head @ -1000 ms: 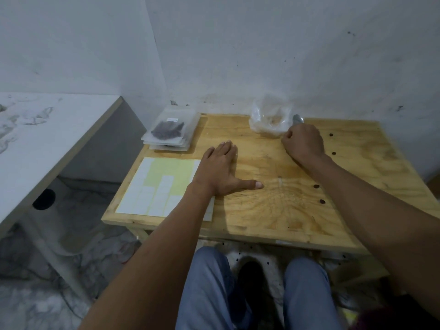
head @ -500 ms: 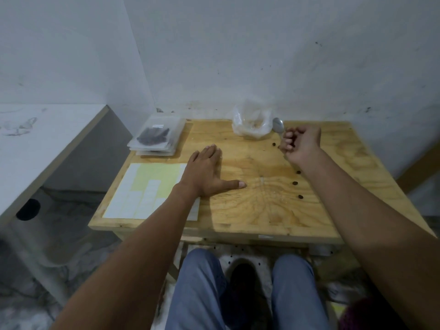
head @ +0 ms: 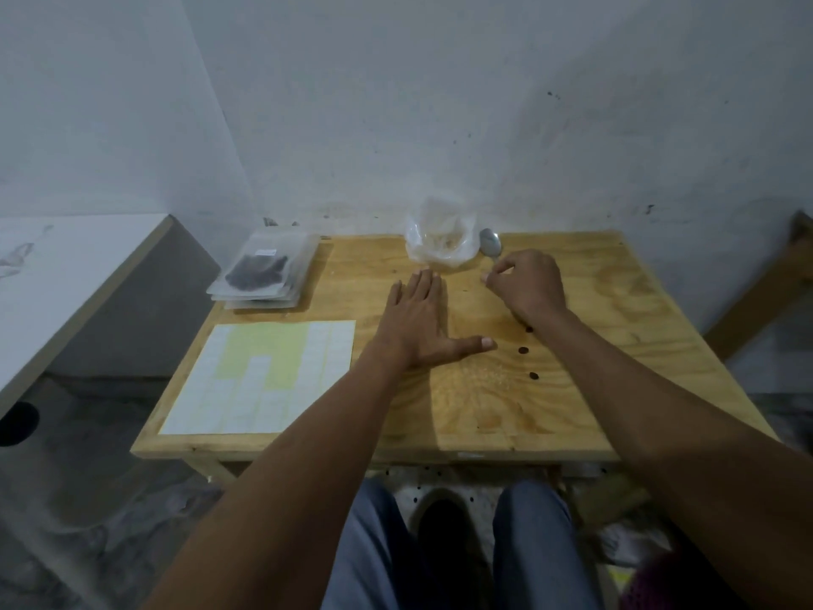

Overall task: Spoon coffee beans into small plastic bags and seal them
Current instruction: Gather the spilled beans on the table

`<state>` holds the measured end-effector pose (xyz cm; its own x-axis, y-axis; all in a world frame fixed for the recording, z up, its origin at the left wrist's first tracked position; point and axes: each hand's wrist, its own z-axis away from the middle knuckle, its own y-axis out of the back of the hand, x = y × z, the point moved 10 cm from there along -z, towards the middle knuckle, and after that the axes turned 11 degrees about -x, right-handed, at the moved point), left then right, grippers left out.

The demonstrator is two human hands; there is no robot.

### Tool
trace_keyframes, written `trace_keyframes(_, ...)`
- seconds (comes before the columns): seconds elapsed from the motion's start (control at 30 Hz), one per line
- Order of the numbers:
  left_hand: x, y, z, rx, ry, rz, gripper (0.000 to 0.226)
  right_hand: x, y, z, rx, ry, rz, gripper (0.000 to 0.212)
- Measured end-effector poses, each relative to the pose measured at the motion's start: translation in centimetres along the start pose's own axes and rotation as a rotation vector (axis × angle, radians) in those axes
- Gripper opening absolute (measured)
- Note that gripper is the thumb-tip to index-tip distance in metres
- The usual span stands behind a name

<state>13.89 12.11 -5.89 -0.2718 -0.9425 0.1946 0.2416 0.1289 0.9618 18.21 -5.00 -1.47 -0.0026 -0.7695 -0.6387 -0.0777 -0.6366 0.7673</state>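
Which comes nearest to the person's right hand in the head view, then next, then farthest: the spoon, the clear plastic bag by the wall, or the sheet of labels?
From the right hand:
1. spoon, just beyond its fingers.
2. clear plastic bag, to the spoon's left, by the wall.
3. sheet of labels, on the table's left side.

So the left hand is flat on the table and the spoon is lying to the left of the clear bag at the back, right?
Not quite. The head view shows the spoon to the right of the clear bag, not left. The left hand does lie flat on the table.
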Motion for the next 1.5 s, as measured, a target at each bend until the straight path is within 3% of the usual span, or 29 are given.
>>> trace_keyframes(0.37,-0.4,-0.3,-0.3,0.031,0.011,0.009,0.139,-0.7,-2.4,-2.0,-0.047,0.027,0.221,0.017)
trace_keyframes(0.43,-0.4,-0.3,-0.4,0.032,0.009,0.015,0.14,-0.4,-1.6,-1.7,-0.03,-0.024,0.019,0.025)
trace_keyframes(0.53,-0.5,-0.3,-0.4,0.034,0.01,0.022,0.141,2.5,-0.4,-0.8,0.044,-0.327,-0.691,0.029)
trace_keyframes(0.6,-0.5,-0.3,-0.4,0.036,0.01,0.026,0.141,3.7,-1.5,-0.2,-0.001,-0.487,-1.087,0.028)
trace_keyframes(0.7,-0.5,-0.2,-0.3,0.041,0.004,0.037,0.14,3.7,-2.4,-0.1,-0.13,-0.504,-1.29,0.024)
trace_keyframes(0.8,-0.4,-0.1,-0.2,0.048,0.0,0.035,0.139,3.7,-2.1,0.2,-0.186,-0.475,-1.097,0.015)
trace_keyframes(0.87,-0.4,0.0,-0.3,0.053,0.001,0.04,0.139,3.6,-0.5,0.0,-0.138,-0.377,-0.712,0.011)
trace_keyframes(0.93,-0.4,0.0,-0.3,0.051,0.001,0.044,0.139,2.3,0.5,-0.3,-0.06,-0.163,-0.29,0.022)
trace_keyframes(1.0,-0.4,-0.1,-0.3,0.048,0.005,0.048,0.139,1.1,0.6,-0.2,-0.001,-0.034,-0.073,0.025)
trace_keyframes(1.37,-0.7,-0.2,-0.4,0.064,0.01,0.055,0.143,-0.6,-1.2,-0.8,-0.007,0.094,0.266,0.023)
trace_keyframes(1.43,-0.7,-0.2,-0.4,0.062,0.01,0.054,0.144,-0.1,-0.8,-0.8,0.012,0.064,0.201,0.027)
trace_keyframes(1.5,-0.7,-0.1,-0.4,0.057,0.01,0.049,0.143,1.3,0.1,-0.6,0.043,-0.049,-0.083,0.031)
